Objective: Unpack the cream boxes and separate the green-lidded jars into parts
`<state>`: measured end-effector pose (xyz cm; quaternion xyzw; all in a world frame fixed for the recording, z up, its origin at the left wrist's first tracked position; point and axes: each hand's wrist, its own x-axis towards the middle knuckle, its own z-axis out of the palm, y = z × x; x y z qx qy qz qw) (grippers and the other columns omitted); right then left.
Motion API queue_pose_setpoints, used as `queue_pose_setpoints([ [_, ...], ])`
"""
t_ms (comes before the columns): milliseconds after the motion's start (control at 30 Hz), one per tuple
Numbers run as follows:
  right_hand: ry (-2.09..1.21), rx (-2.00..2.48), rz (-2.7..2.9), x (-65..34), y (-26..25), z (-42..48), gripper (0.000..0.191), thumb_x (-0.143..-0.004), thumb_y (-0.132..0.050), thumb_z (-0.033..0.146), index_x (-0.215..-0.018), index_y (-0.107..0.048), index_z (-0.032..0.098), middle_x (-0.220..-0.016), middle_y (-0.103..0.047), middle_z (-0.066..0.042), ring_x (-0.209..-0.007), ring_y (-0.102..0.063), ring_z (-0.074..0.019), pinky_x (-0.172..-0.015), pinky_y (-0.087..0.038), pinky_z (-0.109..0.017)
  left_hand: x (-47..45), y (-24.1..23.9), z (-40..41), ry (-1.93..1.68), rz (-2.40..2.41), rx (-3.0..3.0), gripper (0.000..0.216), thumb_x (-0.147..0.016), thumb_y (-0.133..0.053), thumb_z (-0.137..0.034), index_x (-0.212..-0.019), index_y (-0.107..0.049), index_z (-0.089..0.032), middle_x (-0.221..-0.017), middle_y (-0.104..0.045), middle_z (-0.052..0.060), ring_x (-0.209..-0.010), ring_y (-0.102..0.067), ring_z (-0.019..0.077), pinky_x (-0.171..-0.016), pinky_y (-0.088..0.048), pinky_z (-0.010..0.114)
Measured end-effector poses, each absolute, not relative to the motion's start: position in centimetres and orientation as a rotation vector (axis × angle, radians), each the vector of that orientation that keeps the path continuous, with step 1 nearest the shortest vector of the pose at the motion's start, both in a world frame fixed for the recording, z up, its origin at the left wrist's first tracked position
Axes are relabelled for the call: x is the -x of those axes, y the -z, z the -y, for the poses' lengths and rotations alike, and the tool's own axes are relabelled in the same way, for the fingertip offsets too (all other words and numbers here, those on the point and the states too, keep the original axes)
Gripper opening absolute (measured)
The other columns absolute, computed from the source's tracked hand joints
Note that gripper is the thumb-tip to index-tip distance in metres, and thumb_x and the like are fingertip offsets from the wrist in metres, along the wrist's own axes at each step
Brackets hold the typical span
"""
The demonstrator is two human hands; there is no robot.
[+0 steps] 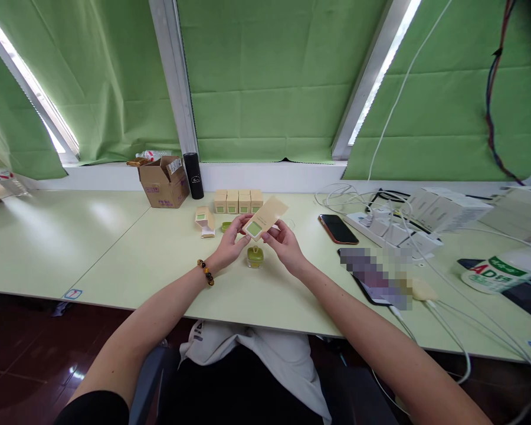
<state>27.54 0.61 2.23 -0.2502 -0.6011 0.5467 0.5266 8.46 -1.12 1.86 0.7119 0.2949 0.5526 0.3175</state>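
Both hands hold a flat, unfolded tan carton (265, 216) with a green square label, raised above the pale green table (128, 248). My left hand (230, 241), with a bead bracelet on the wrist, pinches its lower left end. My right hand (284, 241) pinches the lower right side. Below the carton a small green bottle (255, 257) stands on the table between my hands. Behind it sits a row of several assembled tan boxes (238, 202), and one more box (204, 219) lies to the left beside a small green lid (226, 225).
A brown cardboard box (163, 184) and a black cylinder (193, 175) stand at the back left. To the right lie a phone (338, 229), a white power strip (392, 230) with tangled cables, and white cartons (442, 206). Green blinds cover the windows.
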Motion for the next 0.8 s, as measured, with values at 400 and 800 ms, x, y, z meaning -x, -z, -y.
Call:
queue_pose_setpoints([
  [400,-1.321,0.617,1.373,-27.53,-1.61,-1.38,0.064,-0.071,-0.088,0.066,-0.114,-0.063,0.027,-0.095,-0.081,-0.004,-0.093,-0.074,-0.0237,-0.087,-0.058,-0.042,-8.67,-1.73,1.16,-1.459,-0.807,-1.888,0.06,-0.087,-0.064,-0.02,-0.144,-0.049,-0.024,-0.146,-0.059,0.013,-0.135,-0.057,0.029,-0.107,-0.052,0.043],
  [800,-1.415,0.606,1.281,-27.73,-1.85,-1.41,0.057,-0.07,-0.091,0.061,-0.107,-0.066,0.026,-0.086,-0.077,-0.001,-0.078,-0.069,-0.018,-0.074,-0.052,-0.034,-8.83,-2.14,1.74,-1.549,-1.11,-2.145,0.046,-0.097,-0.064,-0.033,-0.142,-0.057,-0.021,-0.14,-0.067,0.014,-0.124,-0.063,0.0293,-0.106,-0.048,0.046],
])
